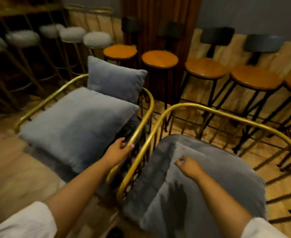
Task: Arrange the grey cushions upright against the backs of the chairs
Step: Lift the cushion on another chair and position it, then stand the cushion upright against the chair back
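Our left hand (119, 150) curls round the gold rail (141, 127) of the left chair (52, 96), where 1 cushion (115, 78) stands upright against the back and a 2nd cushion (76, 124) lies flat on the seat. Our right hand (187, 164), fingers curled, pinches the fabric of a 3rd cushion (218, 189), which lies on the seat of the right chair (227, 115). Stools (160, 58) line the wall behind.

Eleven o'clock: the left chair (141, 125) carries a flat cushion (76, 124) and an upright cushion (115, 79) behind it, and the left hand (119, 148) grips its rail. Five o'clock: the right hand (187, 164) grips the near cushion (227, 177) on the right chair (189, 105).
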`<control>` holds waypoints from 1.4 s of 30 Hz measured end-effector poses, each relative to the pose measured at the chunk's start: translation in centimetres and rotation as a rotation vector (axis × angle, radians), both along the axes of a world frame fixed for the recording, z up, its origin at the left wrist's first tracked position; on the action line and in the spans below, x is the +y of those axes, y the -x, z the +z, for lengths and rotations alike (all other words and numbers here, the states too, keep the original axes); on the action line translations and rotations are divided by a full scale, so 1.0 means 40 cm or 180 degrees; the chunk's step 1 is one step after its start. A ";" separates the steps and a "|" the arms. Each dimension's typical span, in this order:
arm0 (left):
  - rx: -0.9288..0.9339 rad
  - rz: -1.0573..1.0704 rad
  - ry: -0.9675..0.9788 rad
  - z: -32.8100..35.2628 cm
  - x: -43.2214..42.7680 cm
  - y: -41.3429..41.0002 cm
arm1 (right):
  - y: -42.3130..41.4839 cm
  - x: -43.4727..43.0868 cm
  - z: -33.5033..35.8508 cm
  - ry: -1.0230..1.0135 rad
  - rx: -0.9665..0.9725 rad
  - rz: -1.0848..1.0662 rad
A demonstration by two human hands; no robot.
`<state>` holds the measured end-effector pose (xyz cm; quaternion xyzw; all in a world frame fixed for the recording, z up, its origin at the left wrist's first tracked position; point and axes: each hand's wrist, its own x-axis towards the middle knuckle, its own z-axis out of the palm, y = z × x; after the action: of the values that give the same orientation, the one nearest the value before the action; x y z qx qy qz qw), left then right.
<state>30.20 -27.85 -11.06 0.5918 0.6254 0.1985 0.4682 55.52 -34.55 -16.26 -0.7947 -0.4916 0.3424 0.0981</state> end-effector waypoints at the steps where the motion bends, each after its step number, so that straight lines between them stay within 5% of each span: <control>1: -0.0009 0.0099 -0.0074 0.012 0.033 0.050 | 0.045 0.040 0.011 -0.0054 0.0039 0.0148; 9: -0.0072 0.0671 -0.0180 0.018 0.351 0.449 | 0.430 0.420 0.023 -0.0274 0.0761 0.0052; 14: 0.0210 0.0777 -0.0106 -0.032 0.577 0.652 | 0.655 0.657 -0.045 -0.0518 0.1621 -0.1148; 18: 0.0350 0.0599 0.0021 -0.088 0.750 0.743 | 0.758 0.757 -0.110 -0.0197 0.1342 -0.2091; 28: 0.0896 0.0468 0.0628 -0.203 0.955 0.831 | 0.691 0.750 -0.243 -0.0735 0.1620 -0.2040; 36: 0.0361 0.0986 0.0695 -0.170 0.909 0.838 | 0.640 0.699 -0.263 -0.0306 0.2969 -0.2609; 42: 0.0032 0.1183 0.0365 -0.002 0.809 0.779 | 0.598 0.631 -0.137 -0.0897 0.3257 -0.2448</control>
<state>-0.96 4.50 -11.14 0.4395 0.7365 0.2427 0.4533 31.59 -9.32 -21.74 -0.6301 -0.1038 0.5501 0.5382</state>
